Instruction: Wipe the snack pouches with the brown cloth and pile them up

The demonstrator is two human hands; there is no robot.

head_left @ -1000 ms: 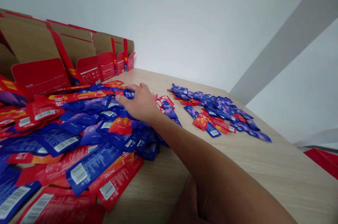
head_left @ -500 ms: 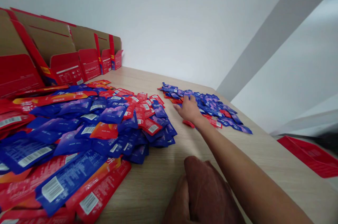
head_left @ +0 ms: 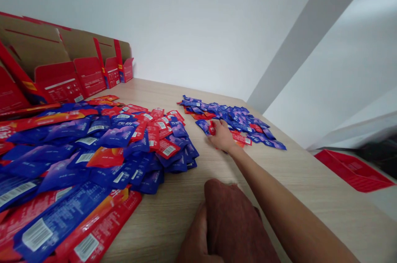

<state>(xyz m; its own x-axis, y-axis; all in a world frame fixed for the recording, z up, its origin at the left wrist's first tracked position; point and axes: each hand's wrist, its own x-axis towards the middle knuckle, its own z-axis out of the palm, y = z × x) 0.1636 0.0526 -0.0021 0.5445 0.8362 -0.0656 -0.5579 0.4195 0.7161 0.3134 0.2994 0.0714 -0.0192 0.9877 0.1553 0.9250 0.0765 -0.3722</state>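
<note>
My right hand [head_left: 221, 135] reaches over the table, its fingers closed on a small red sachet [head_left: 212, 128]. A blue-purple sachet [head_left: 202, 125] lies against the fingers on their left; whether it is also gripped I cannot tell. Just beyond spreads a loose pile of blue sachets [head_left: 237, 116] with some red ones among them. Close to the camera at the bottom is my left hand [head_left: 198, 234], dark and curled around or against a reddish-brown wrinkled shape [head_left: 237, 221] that I cannot identify. A larger heap of blue and red sachets [head_left: 118, 135] covers the left side.
Opened red cardboard boxes [head_left: 93, 75] stand in a row along the wall at the back left. A red box-like container [head_left: 350, 170] sits beyond the right edge of the wooden table [head_left: 173, 213].
My right hand has closed on a red sachet and drawn slightly toward me. A blue sachet now shows beside its fingers. The view has shifted a little to the right.
</note>
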